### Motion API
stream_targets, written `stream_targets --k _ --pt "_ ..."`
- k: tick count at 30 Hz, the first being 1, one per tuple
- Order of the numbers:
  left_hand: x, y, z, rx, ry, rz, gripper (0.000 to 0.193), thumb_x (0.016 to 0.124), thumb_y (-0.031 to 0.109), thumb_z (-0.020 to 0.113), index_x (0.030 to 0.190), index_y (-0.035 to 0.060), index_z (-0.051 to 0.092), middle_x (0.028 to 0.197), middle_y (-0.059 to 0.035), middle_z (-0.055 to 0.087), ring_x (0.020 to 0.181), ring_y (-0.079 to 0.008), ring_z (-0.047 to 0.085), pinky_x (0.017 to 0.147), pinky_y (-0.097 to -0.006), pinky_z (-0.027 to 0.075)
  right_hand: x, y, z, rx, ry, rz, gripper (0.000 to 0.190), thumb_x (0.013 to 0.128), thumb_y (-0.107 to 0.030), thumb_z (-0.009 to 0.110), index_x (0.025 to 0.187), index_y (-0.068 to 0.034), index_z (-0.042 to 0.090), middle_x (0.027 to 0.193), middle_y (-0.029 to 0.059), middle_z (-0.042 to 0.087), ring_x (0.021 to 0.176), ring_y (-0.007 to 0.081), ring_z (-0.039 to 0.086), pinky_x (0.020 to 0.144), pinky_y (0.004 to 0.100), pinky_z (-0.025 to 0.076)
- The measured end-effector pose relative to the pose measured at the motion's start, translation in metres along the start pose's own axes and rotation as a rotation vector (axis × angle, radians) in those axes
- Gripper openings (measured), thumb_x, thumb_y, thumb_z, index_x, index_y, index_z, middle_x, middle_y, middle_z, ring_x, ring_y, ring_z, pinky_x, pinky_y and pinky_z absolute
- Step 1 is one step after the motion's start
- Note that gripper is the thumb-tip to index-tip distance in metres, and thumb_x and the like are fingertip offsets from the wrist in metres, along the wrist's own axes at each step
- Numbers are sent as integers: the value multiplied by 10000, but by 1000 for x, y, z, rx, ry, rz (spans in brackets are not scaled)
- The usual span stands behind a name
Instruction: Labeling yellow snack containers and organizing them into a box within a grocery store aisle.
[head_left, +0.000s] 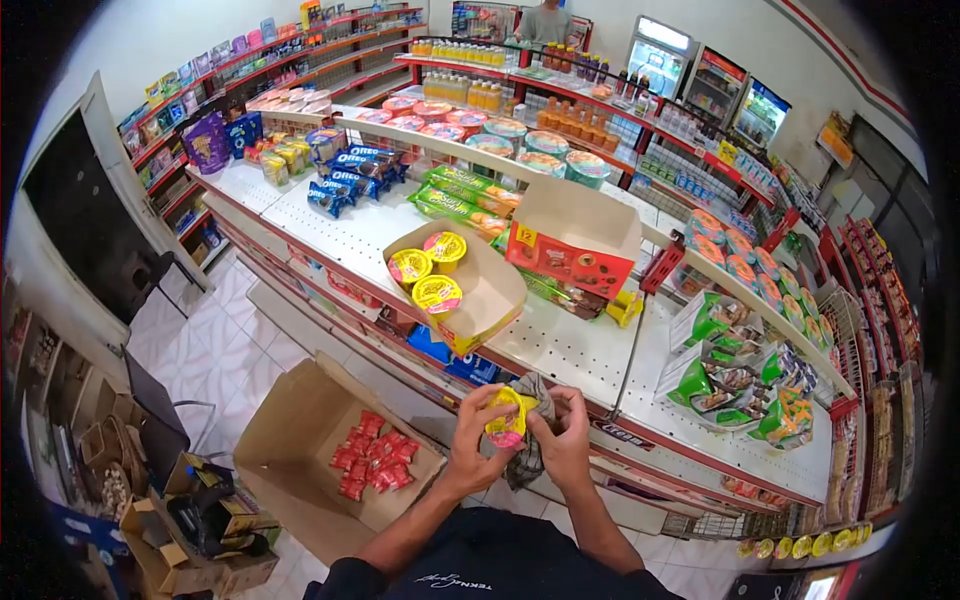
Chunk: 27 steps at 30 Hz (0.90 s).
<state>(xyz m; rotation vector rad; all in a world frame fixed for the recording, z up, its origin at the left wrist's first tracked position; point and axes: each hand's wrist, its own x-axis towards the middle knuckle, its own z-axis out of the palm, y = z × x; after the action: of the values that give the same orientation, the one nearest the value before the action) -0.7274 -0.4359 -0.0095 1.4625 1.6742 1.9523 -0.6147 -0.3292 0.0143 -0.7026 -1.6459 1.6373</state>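
Between my hands is a small yellow snack cup (504, 429) with a printed lid. The fingers of my left hand (474, 435) wrap around it. My right hand (566, 431) grips a grey checked cloth (534, 390) behind and beside the cup, its thumb close to the rim. Just beyond my hands, an open cardboard tray (487, 296) on the shelf contains three similar yellow cups (436, 294). An open red carton (574, 262) of chocolate snacks stands behind that tray, its inside partly hidden. To its right a yellow cup (625, 308) lies on its side.
A large cardboard box (289, 457) with red packets (375, 454) stands below left. Oreo packs (356, 180) and green biscuit packs (465, 199) lie along the white shelf (577, 360). Green snack boxes (712, 382) sit at right. A person (546, 26) stands at the back.
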Motion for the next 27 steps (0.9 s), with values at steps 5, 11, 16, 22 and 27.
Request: stream_targets --k 5,11,16,22,27 --pt "33 7 -27 126 186 48 553 700 64 861 1201 108 631 1359 -172 421 1267 -330 460 1046 -411 399 9 -22 4 -184 -94 -167 208 900 -27 674 1071 -22 554 992 36 597 909 99 560 817 249 457" --pt "100 -8 -70 124 141 114 800 651 111 913 1339 33 513 1294 -185 526 1227 -299 535 991 -388 477 56 -83 14 -405 -134 -251 328 865 -104 670 1175 -45 583 966 54 592 819 127 531 734 262 452" --pt "145 -26 -80 254 -87 190 891 643 22 857 1415 -26 415 1361 -184 535 1231 -261 565 1049 -368 459 96 -103 52 -805 -185 -458 638 785 -371 795 1329 -123 573 1158 155 644 1073 372 639 898 421 533" --pt "172 -21 -96 350 -316 101 933 702 136 859 1480 25 356 1432 -196 470 1297 -367 492 1099 -425 391 146 -74 64 -892 -90 -470 598 785 -439 787 1229 -102 569 1033 154 684 960 354 680 794 421 547" --pt "173 -50 -138 723 -321 197 407 811 332 777 1133 100 685 1116 -75 669 1132 -268 584 1121 -476 338 174 -56 84 -1163 -169 -312 525 824 -495 737 1110 -88 567 905 143 683 859 334 690 712 453 529"
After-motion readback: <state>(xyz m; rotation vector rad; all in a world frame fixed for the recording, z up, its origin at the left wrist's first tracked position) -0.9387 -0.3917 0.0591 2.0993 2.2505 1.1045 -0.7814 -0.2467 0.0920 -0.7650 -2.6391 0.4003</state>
